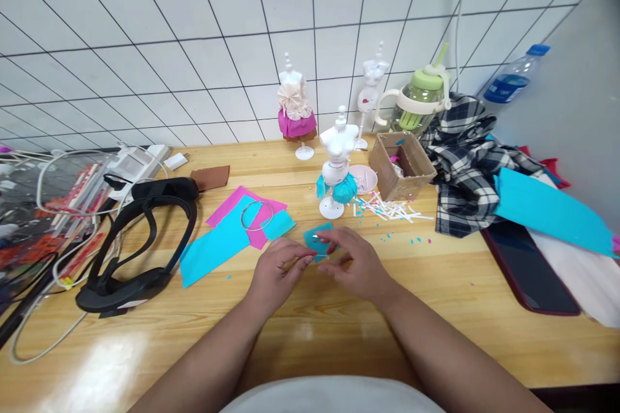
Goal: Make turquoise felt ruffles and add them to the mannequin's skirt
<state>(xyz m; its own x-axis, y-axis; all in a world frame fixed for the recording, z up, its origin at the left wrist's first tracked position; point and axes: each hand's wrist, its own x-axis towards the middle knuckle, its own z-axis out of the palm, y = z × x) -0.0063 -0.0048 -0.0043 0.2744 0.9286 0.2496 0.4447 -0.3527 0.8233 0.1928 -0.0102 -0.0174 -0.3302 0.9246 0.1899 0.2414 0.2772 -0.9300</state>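
Centrally, both hands pinch a small turquoise felt scrap (317,240) just above the wooden desk (310,322): the left hand (276,271) and right hand (356,264) each hold a grip closed on its edges. Bare desk lies open toward the near edge. Behind, an open brown cardboard box (387,171) holds pink and turquoise bits, beside a white mannequin in a turquoise skirt (338,168).

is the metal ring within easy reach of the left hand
Probably yes. The ring lies on the paper sheets just beyond the left hand, with nothing between them, though that hand is pinching the teal scrap.
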